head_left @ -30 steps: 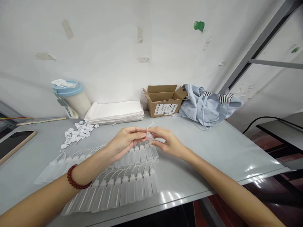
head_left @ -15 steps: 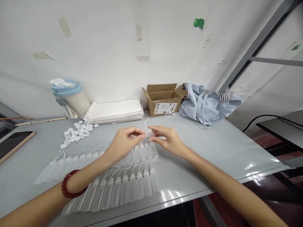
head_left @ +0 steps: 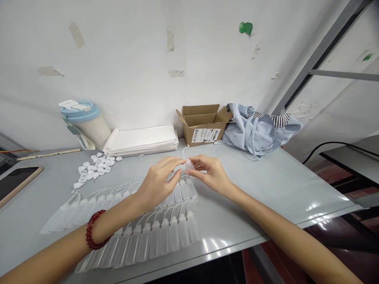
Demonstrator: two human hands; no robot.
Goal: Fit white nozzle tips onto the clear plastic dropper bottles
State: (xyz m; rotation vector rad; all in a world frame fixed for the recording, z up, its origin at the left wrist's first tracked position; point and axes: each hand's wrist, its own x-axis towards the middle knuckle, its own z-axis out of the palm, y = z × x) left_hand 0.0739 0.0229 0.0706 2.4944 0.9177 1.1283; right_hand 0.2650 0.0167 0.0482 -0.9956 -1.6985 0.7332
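Note:
Between my hands is a small translucent plastic squeeze bottle [head_left: 188, 165] with a thin curved tube [head_left: 184, 150] rising from its top. My right hand [head_left: 211, 172] pinches it from the right with thumb and fingertips. From the left, my left hand [head_left: 161, 178] curls its thumb and index finger around it; part of the bottle is hidden by the fingers. Below my hands, a front row of similar bottles [head_left: 155, 238] lies side by side on the table. Another row [head_left: 89, 209] lies behind it, partly covered by my left forearm.
Loose white caps [head_left: 96, 167] lie in a pile at the left, near a phone [head_left: 19, 179]. Along the wall stand a blue-lidded cup [head_left: 93, 126], a stack of white sheets [head_left: 142, 139], an open cardboard box [head_left: 204, 132] and a light blue cloth bag [head_left: 257, 134]. The grey table [head_left: 266, 189] has its front edge below.
My left hand's thumb and index finger have shifted around the bottle, with the index finger now higher near its top. My right hand keeps its pinch. The view has moved slightly.

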